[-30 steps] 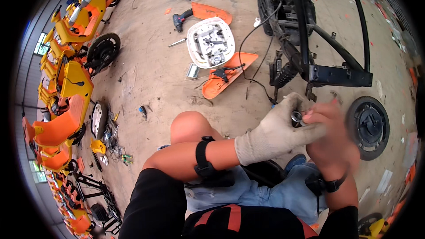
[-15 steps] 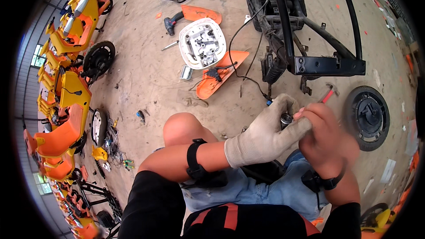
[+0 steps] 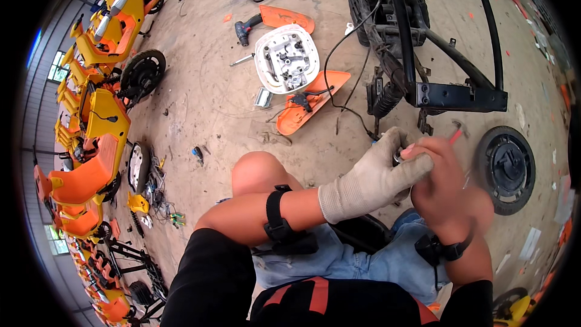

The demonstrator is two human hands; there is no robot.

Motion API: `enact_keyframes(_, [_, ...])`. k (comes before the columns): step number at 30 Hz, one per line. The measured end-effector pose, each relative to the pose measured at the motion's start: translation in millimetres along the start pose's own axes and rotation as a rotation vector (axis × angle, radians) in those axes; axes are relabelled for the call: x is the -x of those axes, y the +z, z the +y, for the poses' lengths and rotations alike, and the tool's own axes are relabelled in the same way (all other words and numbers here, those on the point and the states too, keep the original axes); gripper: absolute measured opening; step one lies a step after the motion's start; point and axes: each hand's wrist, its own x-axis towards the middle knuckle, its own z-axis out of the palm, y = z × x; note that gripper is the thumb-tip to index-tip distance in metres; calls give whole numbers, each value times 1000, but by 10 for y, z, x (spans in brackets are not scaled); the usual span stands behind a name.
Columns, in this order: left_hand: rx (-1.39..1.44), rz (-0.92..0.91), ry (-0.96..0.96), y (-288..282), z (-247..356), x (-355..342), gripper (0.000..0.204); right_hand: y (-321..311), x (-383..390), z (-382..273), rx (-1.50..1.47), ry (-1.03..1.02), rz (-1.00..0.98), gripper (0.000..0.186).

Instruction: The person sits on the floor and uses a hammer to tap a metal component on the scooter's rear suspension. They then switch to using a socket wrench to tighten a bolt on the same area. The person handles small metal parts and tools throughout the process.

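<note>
While both hands (image 3: 372, 178) (image 3: 440, 175) pinch a metal piece (image 3: 396, 158) — mostly hidden — a white tray (image 3: 259, 68) holds loose parts (image 3: 290, 57).

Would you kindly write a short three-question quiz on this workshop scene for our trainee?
1. Which hand wears the off-white knitted glove? A, the right hand; B, the left hand; C, both.
2. True or false: the round black wheel lies to the right of the red-handled hammer.
3. Short answer: what does the gloved hand hold?

Key: 1. B. 2. True. 3. A small dark piece, mostly hidden by fingers.
</note>
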Motion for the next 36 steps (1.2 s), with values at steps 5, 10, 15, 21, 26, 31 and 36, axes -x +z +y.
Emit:
enact_keyframes(5, [59, 105, 66, 37, 57, -35, 42, 21, -36, 39, 17, -30, 26, 19])
enact_keyframes(10, [123, 146, 96, 49, -22, -76, 40, 29, -68, 16, 73, -6, 5, 16])
enact_keyframes(15, [-74, 177, 62, -16, 36, -109, 36, 47, -61, -1, 101, 101, 10, 17])
enact_keyframes(21, [-217, 162, -1, -24, 264, -53, 36, -4, -30, 29, 120, 44, 76, 20])
enact_keyframes(26, [-101, 106, -35, 40, 305, 23, 32, -69, -33, -5, 6, 18, 128, 23])
enact_keyframes(31, [80, 86, 54, 179, 373, 170, 23, -57, -70, 20, -246, 48, 220, 33])
enact_keyframes(36, [66, 396, 245, 272, 671, 693, 12, -141, -220, 10, -92, -54, 328, 32])
